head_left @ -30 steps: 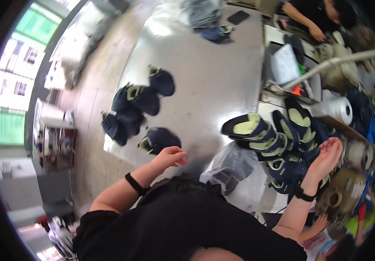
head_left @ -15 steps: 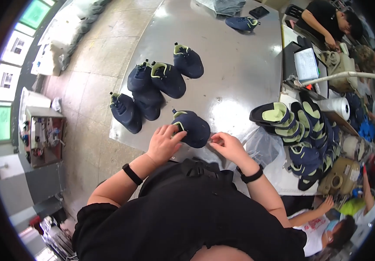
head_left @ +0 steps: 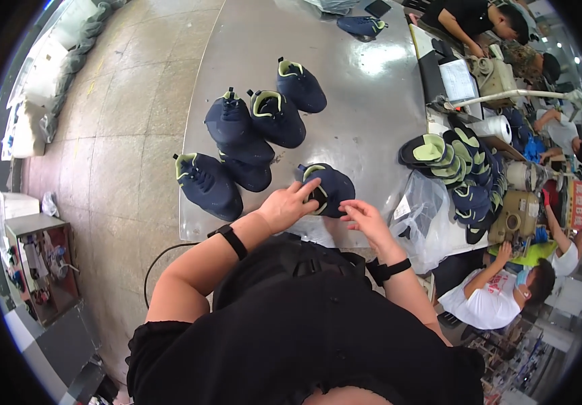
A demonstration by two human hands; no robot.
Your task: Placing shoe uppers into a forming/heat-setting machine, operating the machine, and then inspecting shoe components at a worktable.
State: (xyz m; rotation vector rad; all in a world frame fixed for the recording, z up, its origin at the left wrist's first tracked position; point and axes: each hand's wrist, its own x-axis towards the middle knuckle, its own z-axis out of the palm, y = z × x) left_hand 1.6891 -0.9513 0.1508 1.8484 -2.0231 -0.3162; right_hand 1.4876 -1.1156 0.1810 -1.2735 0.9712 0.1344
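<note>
- Bare metal table [head_left: 379, 135] stands before you, with tiled floor [head_left: 129, 121] along its left side.
- Dark blue shoe [head_left: 337, 183] sits at the table's near edge, directly in front of you, between your hands.
- Your left hand [head_left: 289, 208] is partly open, fingers at the shoe's opening; whether it grips the rim cannot be told.
- Your right hand [head_left: 366, 221] is loosely open beside the shoe, with nothing seen in its grasp; contact cannot be confirmed.
- Five similar shoes [head_left: 240, 131] are grouped on the table to your left, some overlapping.
- Clear plastic bag [head_left: 420, 212] and a shoe pile [head_left: 470, 202] lie to your right.
</note>
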